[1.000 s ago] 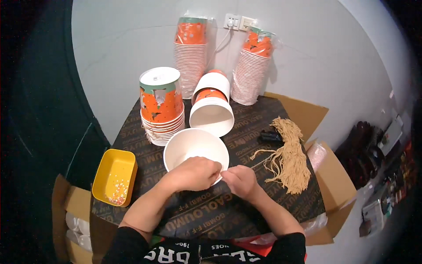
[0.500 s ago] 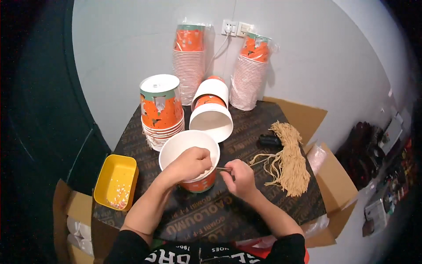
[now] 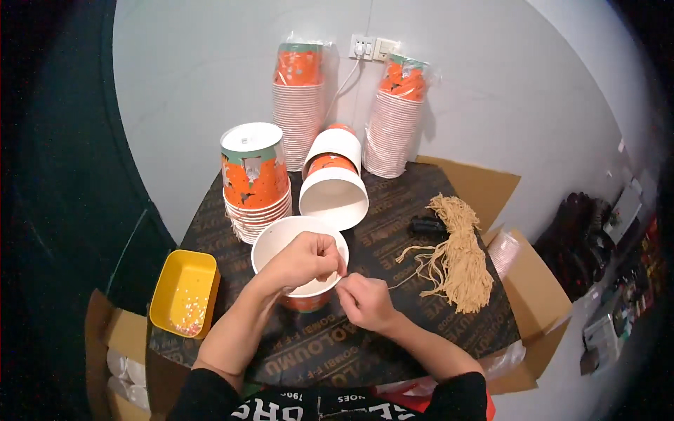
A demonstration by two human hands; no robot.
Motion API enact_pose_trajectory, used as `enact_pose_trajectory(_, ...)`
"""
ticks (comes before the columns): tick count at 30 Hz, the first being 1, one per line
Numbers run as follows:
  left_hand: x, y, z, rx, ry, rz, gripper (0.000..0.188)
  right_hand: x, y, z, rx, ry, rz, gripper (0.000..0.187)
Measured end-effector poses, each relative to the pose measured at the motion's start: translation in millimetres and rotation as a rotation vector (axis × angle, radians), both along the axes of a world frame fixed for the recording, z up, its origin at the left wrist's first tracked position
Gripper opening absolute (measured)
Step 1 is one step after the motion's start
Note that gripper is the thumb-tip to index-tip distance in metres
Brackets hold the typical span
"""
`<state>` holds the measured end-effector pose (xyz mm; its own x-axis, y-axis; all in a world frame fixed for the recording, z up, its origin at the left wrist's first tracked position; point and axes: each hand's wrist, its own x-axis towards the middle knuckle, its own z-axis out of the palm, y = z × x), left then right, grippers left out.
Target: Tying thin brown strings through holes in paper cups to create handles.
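Note:
In front of me a white-lined paper bucket point(image 3: 275, 242) with an orange and green outside stands upright. My left hand point(image 3: 309, 258) reaches over its mouth, fingers curled together at the right part of the rim. What they pinch, if anything, is hidden. Just outside that rim, my right hand point(image 3: 366, 302) is closed, its fingertips nearly meeting those of the left. A thin beige cord point(image 3: 401, 283) trails from the right hand toward a thick bundle of cords point(image 3: 463, 263) on the table's right side.
A yellow tub point(image 3: 184, 288) with small pale and pink pieces sits at the left edge. Beyond are an upside-down bucket stack point(image 3: 251, 172), buckets lying on their side point(image 3: 337, 189), and two wrapped stacks point(image 3: 298, 105) by the wall. A black object point(image 3: 427, 225) lies beside the cords.
My right hand has shifted left and slightly down, closer to the left hand at the rim. The thin piece that spanned between it and the bucket no longer shows there.

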<state>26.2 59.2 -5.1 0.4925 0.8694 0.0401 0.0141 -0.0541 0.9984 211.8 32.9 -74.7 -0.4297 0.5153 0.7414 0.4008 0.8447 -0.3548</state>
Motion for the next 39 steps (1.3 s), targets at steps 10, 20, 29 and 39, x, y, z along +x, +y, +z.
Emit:
enact_pose_trajectory(10, -9.7, 4.0, -2.6, 0.041, 0.134, -0.023, 0.006, 18.6, 15.0, 55.2, -0.217, -0.275, 0.233, 0.008)
enact_pose_trajectory(20, -1.6, 5.0, -6.4, 0.015, 0.137, -0.069, 0.006, 16.4, 23.4, 72.8, -0.107, -0.059, 0.118, 0.004)
enact_pose_trajectory(29, -0.3, 4.2, -3.8, -0.002, 0.062, -0.028, 0.009, 19.7, 27.4, 67.0, -0.19, 0.047, 0.154, 0.015)
enact_pose_trajectory(39, -4.8, 6.8, -2.7, -0.023, 0.018, -0.037, 0.008, 19.3, 26.3, 66.9, -0.151, -0.077, 0.072, 0.023)
